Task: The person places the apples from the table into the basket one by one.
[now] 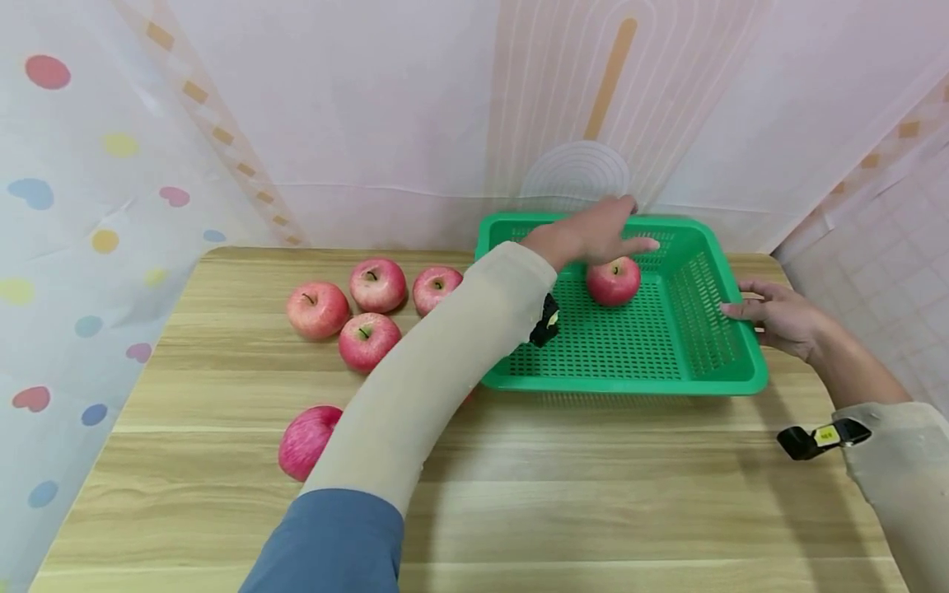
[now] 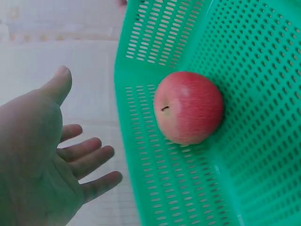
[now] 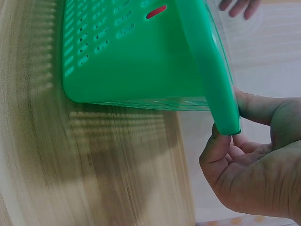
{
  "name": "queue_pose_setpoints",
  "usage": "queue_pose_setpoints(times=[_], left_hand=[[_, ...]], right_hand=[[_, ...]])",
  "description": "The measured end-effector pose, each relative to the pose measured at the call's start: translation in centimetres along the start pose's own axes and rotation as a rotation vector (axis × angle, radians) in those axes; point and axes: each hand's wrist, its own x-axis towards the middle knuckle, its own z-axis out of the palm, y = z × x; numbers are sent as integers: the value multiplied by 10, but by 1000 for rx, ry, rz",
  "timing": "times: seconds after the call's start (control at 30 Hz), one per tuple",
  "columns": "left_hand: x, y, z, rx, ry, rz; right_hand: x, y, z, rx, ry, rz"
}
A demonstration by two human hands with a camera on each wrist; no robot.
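A green plastic basket (image 1: 630, 385) with perforated walls stands on the table, and one red apple (image 1: 614, 284) lies inside it. My left hand (image 1: 596, 235) hovers over the basket's back side near that apple. In the left wrist view its fingers (image 2: 89, 162) are spread and apart from the apple, with nothing held. At the basket's right end, my right hand (image 1: 782, 321) grips the rim. The right wrist view shows the thumb on the rim's inner side and fingers bent beneath its edge.
Left of the basket sit several more apples (image 1: 378, 286) on the wooden table (image 1: 593, 494). A separate apple (image 1: 307, 442) is nearer the front, partly hidden by my left sleeve (image 1: 437, 371). A patterned curtain (image 1: 385, 107) hangs behind the table.
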Motion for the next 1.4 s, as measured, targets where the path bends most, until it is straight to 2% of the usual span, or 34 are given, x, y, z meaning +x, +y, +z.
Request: queue_pose_setpoints(times=[0.1, 0.4, 0.6, 1.0, 1.17, 1.4], left_hand=[[-5, 7, -8, 36, 7, 42], [-21, 24, -18, 201, -22, 35], [-32, 30, -26, 234, -23, 84], [-68, 37, -36, 175, -36, 167], [-86, 33, -41, 110, -24, 213], [-109, 21, -48, 24, -4, 237]], right_hand=[[0, 0, 0, 1, -1, -1], [2, 2, -5, 8, -8, -5], [4, 5, -7, 11, -15, -14], [4, 8, -9, -4, -6, -11], [3, 9, -10, 40, -6, -16], [3, 9, -9, 57, -18, -29]])
